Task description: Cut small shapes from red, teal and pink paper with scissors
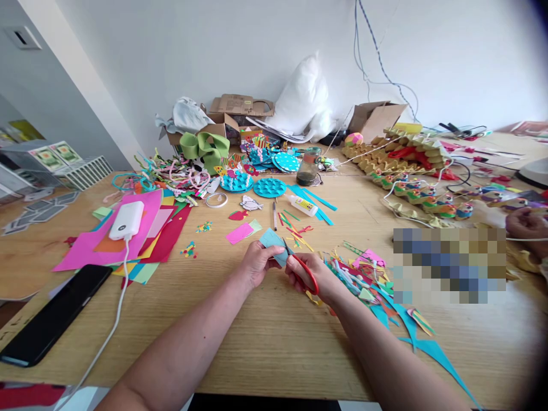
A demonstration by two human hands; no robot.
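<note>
My left hand [258, 264] pinches a small piece of light blue paper [270, 240] above the middle of the table. In my right hand [311, 268] is a pair of scissors with red handles [311, 278]; the dark blades point up and left, against the paper's right edge. Just beyond lie a pink paper piece [240, 233], a red fish cutout [238, 216], a white fish cutout [251, 203] and a pen [274, 217]. Thin coloured paper strips [295, 228] and a glue bottle [303, 205] are right of the pen.
Coloured paper sheets [171, 240], a white power bank [127, 220] with cable and a black phone [57, 314] lie left. Paper scraps [363, 279] spread on the right. Behind are blue scalloped discs [269, 188], a jar [309, 166] and egg cartons [377, 153]. Another person's hand [527, 224] is far right.
</note>
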